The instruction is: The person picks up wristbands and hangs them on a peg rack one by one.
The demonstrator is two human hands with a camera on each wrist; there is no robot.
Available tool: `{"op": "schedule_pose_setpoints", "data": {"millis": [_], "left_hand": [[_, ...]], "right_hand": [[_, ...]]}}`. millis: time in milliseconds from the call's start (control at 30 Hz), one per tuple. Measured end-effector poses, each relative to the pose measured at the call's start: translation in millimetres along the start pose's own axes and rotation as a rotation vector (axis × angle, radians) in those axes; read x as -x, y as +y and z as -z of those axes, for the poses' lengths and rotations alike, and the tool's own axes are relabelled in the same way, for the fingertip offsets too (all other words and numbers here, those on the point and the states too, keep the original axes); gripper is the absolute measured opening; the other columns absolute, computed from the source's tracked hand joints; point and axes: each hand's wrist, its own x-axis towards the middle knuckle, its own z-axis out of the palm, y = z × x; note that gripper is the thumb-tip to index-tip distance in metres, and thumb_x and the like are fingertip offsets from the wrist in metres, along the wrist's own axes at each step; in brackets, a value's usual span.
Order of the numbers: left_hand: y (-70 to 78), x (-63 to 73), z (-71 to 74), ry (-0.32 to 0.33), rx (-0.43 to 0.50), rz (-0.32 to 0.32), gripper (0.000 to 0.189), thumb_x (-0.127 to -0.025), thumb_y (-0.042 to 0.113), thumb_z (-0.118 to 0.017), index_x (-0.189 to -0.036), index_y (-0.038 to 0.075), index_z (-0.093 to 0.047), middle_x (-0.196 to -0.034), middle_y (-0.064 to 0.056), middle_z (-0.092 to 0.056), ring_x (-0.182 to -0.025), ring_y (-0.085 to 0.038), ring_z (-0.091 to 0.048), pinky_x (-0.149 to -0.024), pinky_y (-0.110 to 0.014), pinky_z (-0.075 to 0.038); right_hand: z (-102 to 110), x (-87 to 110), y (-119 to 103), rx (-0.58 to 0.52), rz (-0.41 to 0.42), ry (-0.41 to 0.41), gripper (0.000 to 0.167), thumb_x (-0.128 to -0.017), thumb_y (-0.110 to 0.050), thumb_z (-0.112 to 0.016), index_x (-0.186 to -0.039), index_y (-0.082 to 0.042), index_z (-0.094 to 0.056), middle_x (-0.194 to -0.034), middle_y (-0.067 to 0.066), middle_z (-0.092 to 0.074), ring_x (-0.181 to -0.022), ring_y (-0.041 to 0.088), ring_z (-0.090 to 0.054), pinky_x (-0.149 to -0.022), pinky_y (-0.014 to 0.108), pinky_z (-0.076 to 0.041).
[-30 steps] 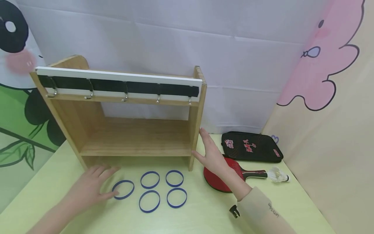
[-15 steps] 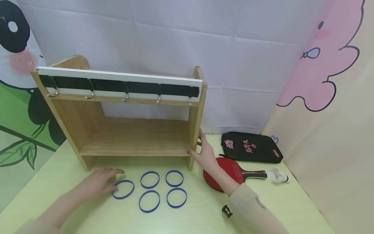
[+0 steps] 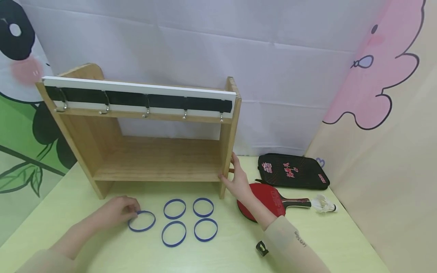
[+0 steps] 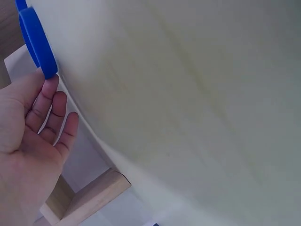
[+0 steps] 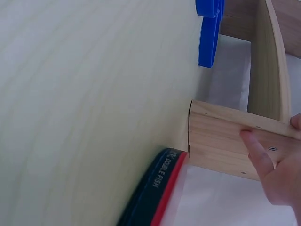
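In the head view, my left hand pinches the leftmost blue wristband at its far left side, near the table. The left wrist view shows thumb and forefinger at the end of this blue wristband, the other fingers loosely bent. Several more blue wristbands lie to its right. My right hand grips the right side panel of a wooden shelf, thumb at the front edge. In the right wrist view, a finger of that hand lies against the panel's outer face.
A white rail with a black strip and several metal hooks runs across the shelf's top front. Right of the shelf lie a red table tennis bat, a black case and a shuttlecock.
My left fingers have closed on the leftmost wristband and shifted it slightly left. My right hand has come in against the shelf's side panel and now grips it.
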Motion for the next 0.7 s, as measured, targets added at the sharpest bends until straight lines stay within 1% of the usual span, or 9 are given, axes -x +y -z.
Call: {"op": "schedule_pose_setpoints", "data": {"millis": [167,300,500,700], "left_hand": [[0.6,1.4,3.8,0.042,0.045,-0.021,0.01,-0.078,0.012,-0.073,-0.083,0.019,-0.067,-0.078,0.013,-0.063,-0.072,0.001,-0.055,-0.063,-0.021,-0.051],[4.3,2.7,10.1,0.071,0.056,-0.013,0.01,-0.08,0.01,-0.072,-0.084,0.018,-0.068,-0.079,0.011,-0.065,-0.073,0.0,-0.057,-0.063,-0.02,-0.051],[18.7,1.6,23.3,0.118,-0.006,0.036,0.01,-0.081,0.011,-0.071,-0.084,0.019,-0.067,-0.077,0.014,-0.063,-0.072,0.001,-0.055,-0.065,-0.023,-0.049],[36.2,1.1,42.2,0.178,-0.051,0.043,0.01,-0.081,0.012,-0.072,-0.083,0.019,-0.066,-0.074,0.015,-0.061,-0.07,0.0,-0.053,-0.064,-0.026,-0.047]], "right_hand": [[-1.1,0.7,1.0,-0.031,-0.046,-0.005,0.084,-0.087,-0.012,-0.068,-0.15,-0.022,-0.013,-0.148,0.012,-0.035,-0.11,0.033,-0.058,-0.071,0.038,-0.058],[-1.7,0.6,1.6,-0.044,-0.063,-0.012,0.083,-0.087,-0.015,-0.067,-0.15,-0.023,-0.013,-0.149,0.012,-0.034,-0.112,0.033,-0.056,-0.072,0.038,-0.058],[-0.8,-1.7,3.3,-0.016,-0.025,0.002,0.084,-0.085,-0.014,-0.069,-0.149,-0.018,-0.015,-0.145,0.015,-0.039,-0.107,0.032,-0.059,-0.07,0.035,-0.058],[-1.0,-4.5,2.0,0.004,-0.012,0.015,0.087,-0.083,-0.012,-0.071,-0.149,-0.016,-0.015,-0.142,0.016,-0.041,-0.103,0.03,-0.061,-0.069,0.035,-0.058]]}}
